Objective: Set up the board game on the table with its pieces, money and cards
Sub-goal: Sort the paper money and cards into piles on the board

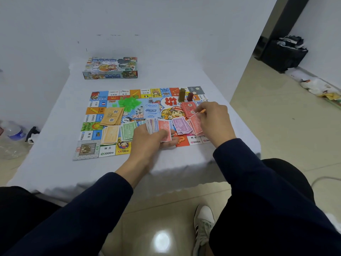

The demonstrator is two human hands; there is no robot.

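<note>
The colourful game board (86,145) lies flat on the white table (55,172). My left hand (147,139) grips a mixed stack of play money (158,126) over the board's near edge. My right hand (214,119) pinches a red bill (196,124) above the red money pile. Sorted piles lie in a row: orange bills (110,134), green bills (128,130), purple bills (181,124). Tan cards (112,116), red cards (189,108), green houses (129,103), red houses (170,101), a die (150,100) and two pawns (185,96) rest on the board.
The game box (110,68) stands at the table's far side. A water bottle (13,132) sits off the table's left edge. A black bin (284,54) and litter are on the floor at right. My shoe (203,222) shows below the table's near edge.
</note>
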